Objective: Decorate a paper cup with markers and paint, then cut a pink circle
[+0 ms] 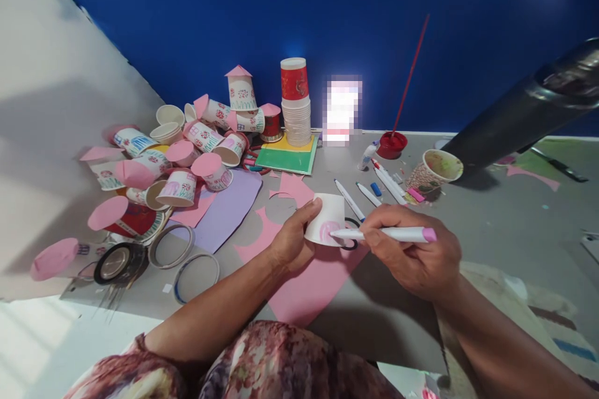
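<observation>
- Head view, looking down on a grey table [505, 224] against a blue wall [224, 6]: a person's two bare hands meet near the centre.
- The left hand [296, 238] is curled round a white paper cup [327, 212], thumb on its left side; the fingers behind the cup are hidden.
- The cup is tilted above a cut pink sheet [304, 299], with a pink scribble on its lower part.
- The right hand [416, 252] pinches a white marker [397, 235] in a writing grip, fingers closed on the barrel, its pink end facing right and its tip at the scribble.
- Just behind the hands lie a blue-tipped marker [349, 199], a small blue cap [375, 189] and a pink cap [415, 195].
- Farther right, a patterned cup [412, 176] with a stained inside stands near a red dish [392, 146] holding a thin red stick [412, 72].
- On the left is a heap of decorated cups [178, 188], many with pink paper tops, beside a lavender sheet [229, 218].
- At the back, a tall cup stack [297, 121] stands by a green-and-yellow pad [285, 161].
</observation>
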Demonstrator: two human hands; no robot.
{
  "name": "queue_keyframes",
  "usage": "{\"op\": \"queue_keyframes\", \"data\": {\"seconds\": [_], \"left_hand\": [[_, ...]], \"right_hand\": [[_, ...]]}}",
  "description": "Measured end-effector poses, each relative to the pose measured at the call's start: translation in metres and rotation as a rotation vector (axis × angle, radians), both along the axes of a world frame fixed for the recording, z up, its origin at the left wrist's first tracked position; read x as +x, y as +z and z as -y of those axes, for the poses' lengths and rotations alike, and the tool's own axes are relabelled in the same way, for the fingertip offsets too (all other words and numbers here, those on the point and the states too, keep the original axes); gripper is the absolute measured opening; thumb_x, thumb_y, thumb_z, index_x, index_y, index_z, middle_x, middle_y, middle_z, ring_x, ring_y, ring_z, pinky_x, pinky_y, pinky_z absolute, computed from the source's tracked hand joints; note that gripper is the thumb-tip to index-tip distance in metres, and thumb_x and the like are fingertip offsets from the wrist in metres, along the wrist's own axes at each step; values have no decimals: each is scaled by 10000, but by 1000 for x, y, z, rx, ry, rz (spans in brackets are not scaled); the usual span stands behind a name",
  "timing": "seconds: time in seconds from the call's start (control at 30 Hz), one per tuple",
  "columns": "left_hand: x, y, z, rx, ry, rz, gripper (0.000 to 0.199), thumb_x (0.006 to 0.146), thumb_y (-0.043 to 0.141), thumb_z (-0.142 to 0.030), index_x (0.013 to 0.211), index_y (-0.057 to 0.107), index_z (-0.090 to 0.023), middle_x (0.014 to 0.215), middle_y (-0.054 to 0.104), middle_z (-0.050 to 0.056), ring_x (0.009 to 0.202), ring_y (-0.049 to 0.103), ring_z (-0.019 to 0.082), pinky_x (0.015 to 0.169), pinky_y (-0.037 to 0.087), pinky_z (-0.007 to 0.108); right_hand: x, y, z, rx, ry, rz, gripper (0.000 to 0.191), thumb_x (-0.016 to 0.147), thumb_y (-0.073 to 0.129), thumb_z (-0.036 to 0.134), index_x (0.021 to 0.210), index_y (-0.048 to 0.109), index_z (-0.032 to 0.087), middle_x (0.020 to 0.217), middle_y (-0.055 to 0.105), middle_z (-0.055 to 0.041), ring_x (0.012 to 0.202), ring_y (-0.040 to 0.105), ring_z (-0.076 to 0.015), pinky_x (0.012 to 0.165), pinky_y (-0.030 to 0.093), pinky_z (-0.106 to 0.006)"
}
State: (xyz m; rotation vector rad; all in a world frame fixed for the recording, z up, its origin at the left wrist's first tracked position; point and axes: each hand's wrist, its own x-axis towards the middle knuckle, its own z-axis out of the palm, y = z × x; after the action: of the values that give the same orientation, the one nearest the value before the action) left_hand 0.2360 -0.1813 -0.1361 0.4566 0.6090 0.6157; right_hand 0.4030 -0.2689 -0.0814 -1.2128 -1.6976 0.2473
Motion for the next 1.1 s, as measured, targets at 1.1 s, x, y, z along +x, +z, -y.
{"op": "queue_keyframes", "data": {"seconds": [1.1], "left_hand": [[-10,8,7,338,-156,186,701,746,798,-248,1395,536,-270,1150,733,100,994,739,287,926,559,461]], "right_hand": [[22,-27,-24,-55,-202,-73,290,895,698,329,1159,652,217,1031,807,-68,748,719,-178,757,597,-345]]}}
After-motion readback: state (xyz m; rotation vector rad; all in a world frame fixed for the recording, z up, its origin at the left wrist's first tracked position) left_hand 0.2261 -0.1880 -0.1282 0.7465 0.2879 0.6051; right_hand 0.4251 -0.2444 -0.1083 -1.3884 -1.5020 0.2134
